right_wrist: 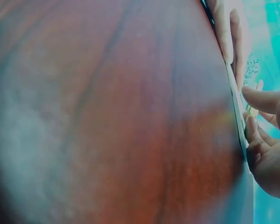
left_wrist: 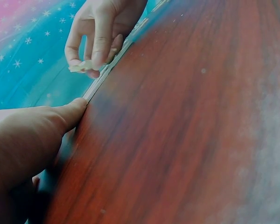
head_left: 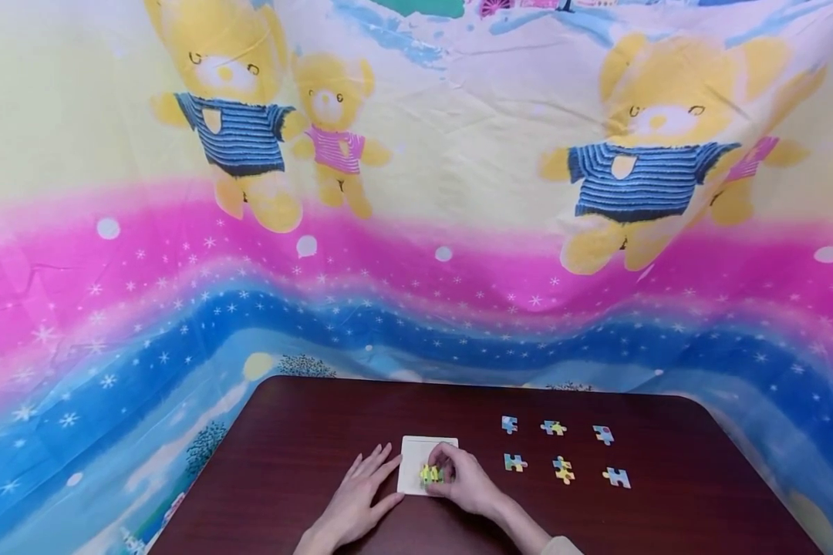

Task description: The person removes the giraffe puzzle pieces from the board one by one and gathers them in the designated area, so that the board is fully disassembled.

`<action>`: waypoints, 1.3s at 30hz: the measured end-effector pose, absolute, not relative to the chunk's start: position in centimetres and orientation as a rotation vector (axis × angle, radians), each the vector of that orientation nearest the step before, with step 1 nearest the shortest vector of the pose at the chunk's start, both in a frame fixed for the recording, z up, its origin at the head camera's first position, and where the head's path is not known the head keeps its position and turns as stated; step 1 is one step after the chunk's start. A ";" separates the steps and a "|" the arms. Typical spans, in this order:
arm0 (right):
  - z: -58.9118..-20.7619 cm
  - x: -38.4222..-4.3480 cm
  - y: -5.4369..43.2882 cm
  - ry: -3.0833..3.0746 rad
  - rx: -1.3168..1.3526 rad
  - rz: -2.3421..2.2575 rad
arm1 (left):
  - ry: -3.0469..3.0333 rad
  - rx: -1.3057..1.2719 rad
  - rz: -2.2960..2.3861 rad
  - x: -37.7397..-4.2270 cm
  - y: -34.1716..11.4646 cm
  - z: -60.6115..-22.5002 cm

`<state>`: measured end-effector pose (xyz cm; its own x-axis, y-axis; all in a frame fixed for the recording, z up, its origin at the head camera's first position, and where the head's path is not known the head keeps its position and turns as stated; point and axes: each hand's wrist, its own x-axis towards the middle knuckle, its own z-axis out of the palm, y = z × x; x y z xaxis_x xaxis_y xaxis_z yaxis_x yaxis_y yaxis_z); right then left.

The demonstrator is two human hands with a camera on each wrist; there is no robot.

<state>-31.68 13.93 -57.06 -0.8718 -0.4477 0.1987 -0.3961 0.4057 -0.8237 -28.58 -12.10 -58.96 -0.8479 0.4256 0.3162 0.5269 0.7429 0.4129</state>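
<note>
In the head view a small white square board (head_left: 415, 453) lies flat on the table. Above its lower right part my right hand (head_left: 470, 482) pinches a yellow-green puzzle piece (head_left: 428, 475) between thumb and fingers. The left wrist view shows that piece (left_wrist: 81, 67) held just over the board, tilted a little. My left hand (head_left: 361, 497) lies at the board's left side, fingers extended, its thumb and fingertips touching the edge. In the right wrist view my right hand (right_wrist: 270, 149) partly hides the piece.
Several loose puzzle pieces lie in two rows right of the board, among them a yellow and blue one (head_left: 564, 470) and a blue one (head_left: 616, 477). The dark red-brown table (head_left: 319, 432) ends at a hanging cloth (head_left: 416, 308) printed with bears.
</note>
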 end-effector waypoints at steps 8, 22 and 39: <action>-56.6 -31.9 14.1 2.598 -0.736 -1.576 | -2.706 -0.764 -0.719 -28.9 -12.3 -59.7; -55.0 -30.4 18.1 2.532 -0.598 -1.629 | -2.674 -0.772 -0.689 -29.0 -12.5 -60.2; -54.1 -26.8 27.8 2.683 -0.467 -1.529 | -2.713 -0.756 -0.725 -28.8 -12.3 -59.5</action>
